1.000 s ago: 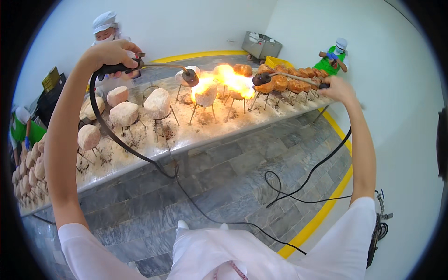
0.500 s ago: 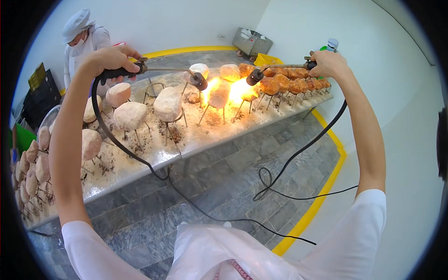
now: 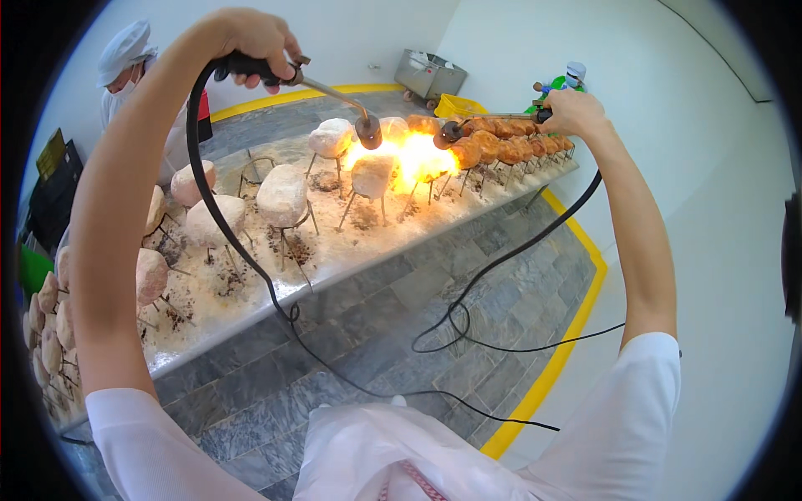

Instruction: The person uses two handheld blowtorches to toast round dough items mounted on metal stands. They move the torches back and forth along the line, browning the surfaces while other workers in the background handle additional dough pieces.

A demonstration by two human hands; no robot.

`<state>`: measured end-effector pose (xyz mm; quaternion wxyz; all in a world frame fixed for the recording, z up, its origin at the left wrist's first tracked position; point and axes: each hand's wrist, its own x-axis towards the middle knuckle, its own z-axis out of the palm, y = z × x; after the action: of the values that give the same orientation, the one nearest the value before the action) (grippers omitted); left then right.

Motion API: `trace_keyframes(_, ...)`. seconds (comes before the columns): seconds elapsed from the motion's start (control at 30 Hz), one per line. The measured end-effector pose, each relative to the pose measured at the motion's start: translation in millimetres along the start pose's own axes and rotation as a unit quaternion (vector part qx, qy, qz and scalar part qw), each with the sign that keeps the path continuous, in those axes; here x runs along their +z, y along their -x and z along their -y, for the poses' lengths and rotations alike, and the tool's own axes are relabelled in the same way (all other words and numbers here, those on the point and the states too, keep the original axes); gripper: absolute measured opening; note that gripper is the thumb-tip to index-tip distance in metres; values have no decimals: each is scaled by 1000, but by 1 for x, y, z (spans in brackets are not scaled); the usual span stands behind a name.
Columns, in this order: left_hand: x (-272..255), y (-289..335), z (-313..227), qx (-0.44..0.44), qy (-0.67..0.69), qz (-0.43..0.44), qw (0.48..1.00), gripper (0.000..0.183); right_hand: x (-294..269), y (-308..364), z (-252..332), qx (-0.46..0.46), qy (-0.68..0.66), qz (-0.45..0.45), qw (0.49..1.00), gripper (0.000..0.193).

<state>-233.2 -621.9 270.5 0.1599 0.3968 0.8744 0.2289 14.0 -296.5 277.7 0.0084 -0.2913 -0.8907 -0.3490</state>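
My left hand (image 3: 263,50) is wrapped round the black handle of a gas torch (image 3: 334,92), raised high over the table. My right hand (image 3: 572,113) grips a second gas torch (image 3: 494,115), pointing left. Bright flames (image 3: 416,159) from both nozzles meet behind and right of a pale, rough lump (image 3: 373,175), perhaps meat, on a thin metal stand. Glare hides part of the pieces there. A whitish lump (image 3: 332,136) sits left of the left nozzle, and another pale lump (image 3: 282,194) stands nearer. Browned, glossy lumps (image 3: 510,151) line the table beyond the right nozzle.
The long metal table (image 3: 334,267) carries several more pale lumps at left. Black hoses (image 3: 535,246) hang from both torches to the tiled floor (image 3: 401,334). A co-worker (image 3: 125,63) stands behind the table at left, another person (image 3: 575,75) at far right. A grey cart (image 3: 430,73) and yellow crate (image 3: 458,106) stand behind.
My left hand has risen and moved right, carrying its torch nozzle up and over beside the pale lump's far side. The flame has shifted behind that lump. The view has turned slightly.
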Motion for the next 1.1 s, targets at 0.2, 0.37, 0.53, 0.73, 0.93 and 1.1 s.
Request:
trace_keyframes(0.2, 11, 12, -68, -9, -78, -20, 997, 46, 12, 27, -32, -7, -35, -10, 999, 42)
trace_keyframes(0.37, 32, 27, -112, -10, -133, -13, 991, 46, 46, 48, -68, -8, -40, -7, 999, 36)
trace_keyframes(0.53, 54, 44, -145, -35, -165, -33, 985, 46, 90, 80, -99, -8, -115, -25, 993, 34)
trace_keyframes(0.73, 86, 62, -167, -53, -143, -41, 987, 44, 170, 91, -114, 16, -191, -77, 978, 31)
trace_keyframes(0.93, 139, 114, -129, -82, 6, -75, 994, 45, 314, 138, -96, 93, -439, -29, 893, 34)
trace_keyframes(1.1, 226, 161, -79, -83, 144, -201, 965, 48, 402, 218, -14, 205, -711, 132, 660, 22)
